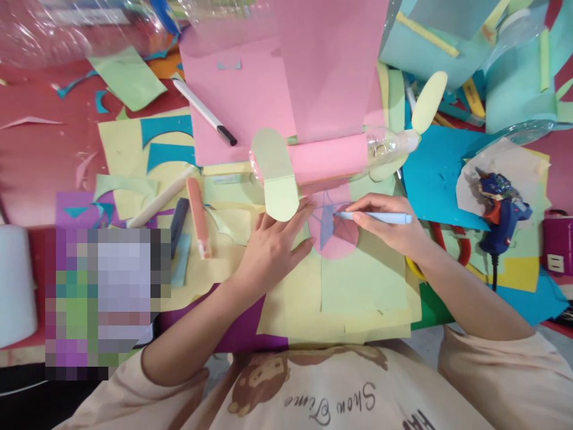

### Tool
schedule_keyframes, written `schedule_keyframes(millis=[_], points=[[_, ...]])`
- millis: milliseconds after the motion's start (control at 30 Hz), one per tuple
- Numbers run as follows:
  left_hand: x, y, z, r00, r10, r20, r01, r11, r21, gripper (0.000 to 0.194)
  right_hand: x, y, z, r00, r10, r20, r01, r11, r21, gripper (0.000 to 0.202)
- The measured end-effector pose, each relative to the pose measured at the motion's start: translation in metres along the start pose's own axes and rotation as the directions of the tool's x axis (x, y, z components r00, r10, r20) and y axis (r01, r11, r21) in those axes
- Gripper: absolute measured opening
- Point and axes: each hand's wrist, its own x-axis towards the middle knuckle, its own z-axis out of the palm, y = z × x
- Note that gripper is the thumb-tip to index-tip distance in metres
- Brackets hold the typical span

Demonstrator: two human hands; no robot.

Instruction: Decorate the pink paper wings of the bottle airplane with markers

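Observation:
A light blue marker [387, 217] is pinched in my right hand [389, 224], its tip on a pink paper piece [341, 246]. That piece carries a blue star outline, partly filled in on its left side. My left hand [277, 242] lies flat with fingers spread, its fingertips at the piece's left edge. Just beyond my hands lies a plastic bottle [387, 146] wrapped in pink paper. A pale green paper strip [281, 197] hangs from its left end, over part of my left fingers, and an oval [430, 103] sticks up at its neck.
A blue glue gun [501, 227] rests at the right, near red-handled scissors [463, 248]. A black-and-white pen [206, 113] lies on pink sheets [242, 89]. Markers and paper scraps are scattered at the left. A blue-wrapped bottle [514, 77] stands at the back right.

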Motion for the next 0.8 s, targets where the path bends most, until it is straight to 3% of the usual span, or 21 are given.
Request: schedule_keyframes(millis=[200,400,667,800], points=[[-0.0003,-0.0001,0.0002,1.0,0.0,-0.004,0.0,1.0,-0.01,0.047,-0.0004,0.0005,-0.0012,0.999,-0.032,-0.017,0.032,0.999,0.009,0.017],[0.0006,0.001,-0.0003,1.0,0.006,0.001,-0.006,1.0,0.004,0.046,0.0003,0.0003,-0.0036,0.998,-0.009,0.059,0.012,0.998,-0.058,0.017],[-0.0002,0.0,0.0,1.0,-0.008,0.01,0.008,1.0,-0.018,0.047,0.0013,0.0001,-0.0005,0.999,-0.035,0.014,0.035,0.999,-0.009,0.019],[-0.0005,-0.0002,0.0005,1.0,-0.005,0.013,0.005,1.0,-0.012,0.047,0.001,0.0005,-0.0022,0.997,-0.029,0.068,0.03,0.999,-0.025,0.018]])
